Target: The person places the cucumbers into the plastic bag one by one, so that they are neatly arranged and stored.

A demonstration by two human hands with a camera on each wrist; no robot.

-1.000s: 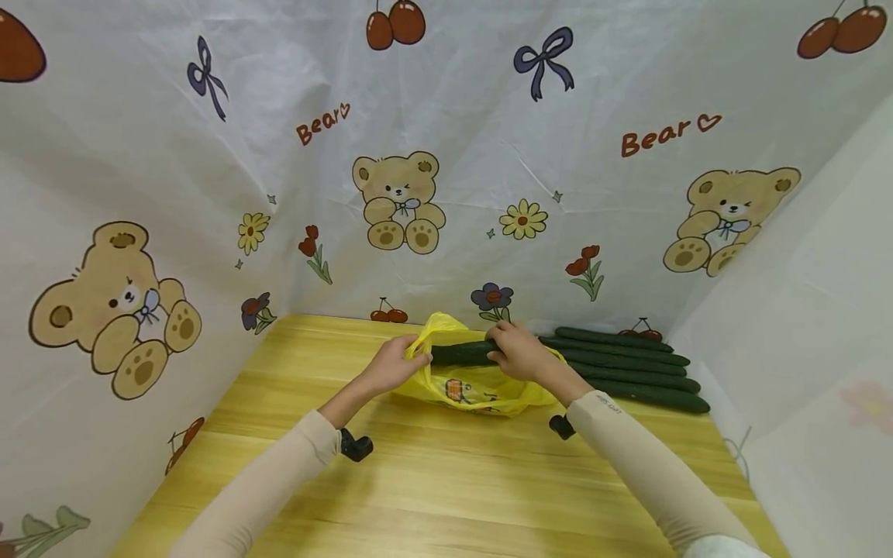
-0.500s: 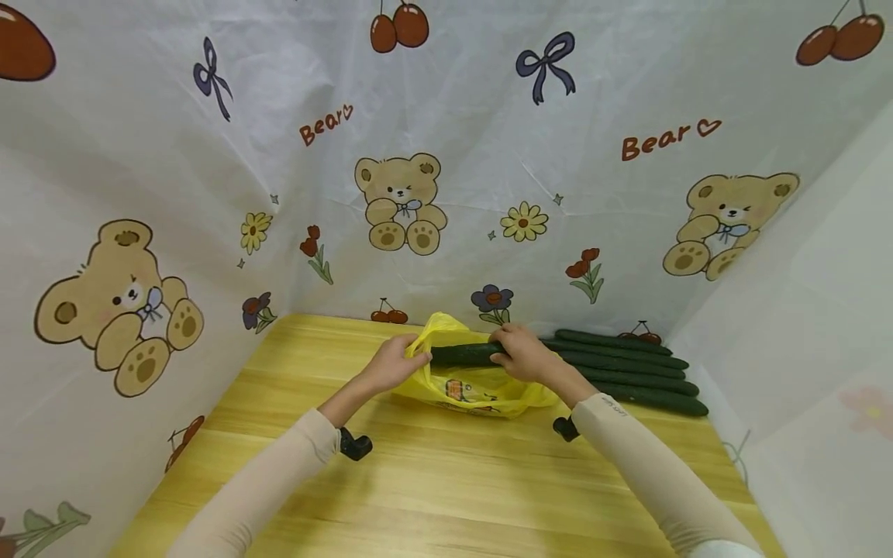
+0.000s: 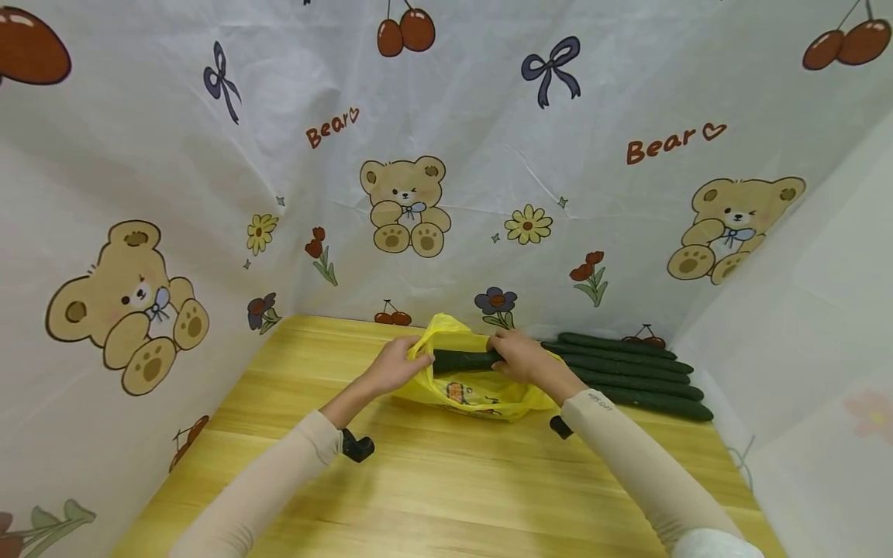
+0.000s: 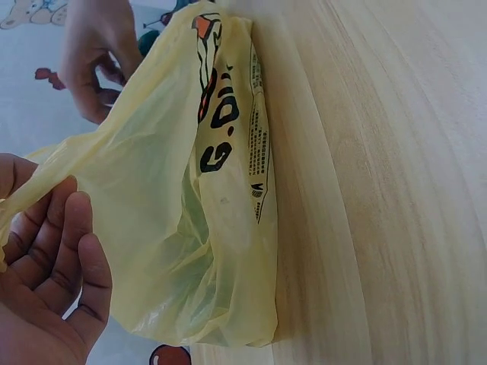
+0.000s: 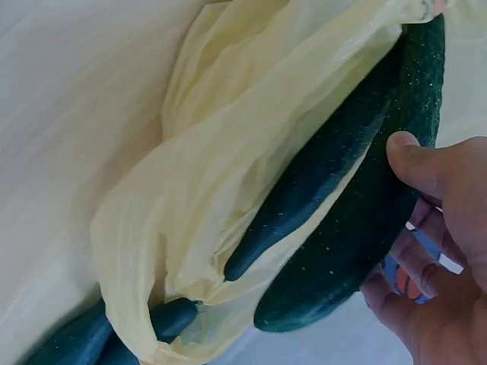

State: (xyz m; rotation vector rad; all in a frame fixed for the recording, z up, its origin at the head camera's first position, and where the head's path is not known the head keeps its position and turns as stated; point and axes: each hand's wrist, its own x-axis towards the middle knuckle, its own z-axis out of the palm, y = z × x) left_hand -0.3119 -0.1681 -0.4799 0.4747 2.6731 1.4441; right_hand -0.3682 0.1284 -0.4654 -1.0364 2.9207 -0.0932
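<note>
A bear-print sheet point(image 3: 467, 116) backs the far side of the wooden table point(image 3: 446, 480). On the table's far half sits the yellow bag point(image 3: 516, 403), its mouth spread open, with a row of cucumbers point(image 3: 635, 380) lying side by side to its right. The held cucumber point(image 3: 460, 361) lies across the bag's mouth, its long axis running roughly left to right, its left end hidden behind the rim. The right wrist view shows 1 other cucumber point(image 5: 327, 160) partly inside the bag, just beside it and near parallel. The right hand point(image 3: 522, 358) is the nearer of the 2, gripping the cucumber toward its right part, thumb point(image 5: 411, 156) on 1 side and fingers on the other, so most of the visible length points left from them. The left hand point(image 3: 391, 366) pinches the bag's left rim between thumb and curled fingers, just beyond the cucumber's left end, and the plastic lies between them.
</note>
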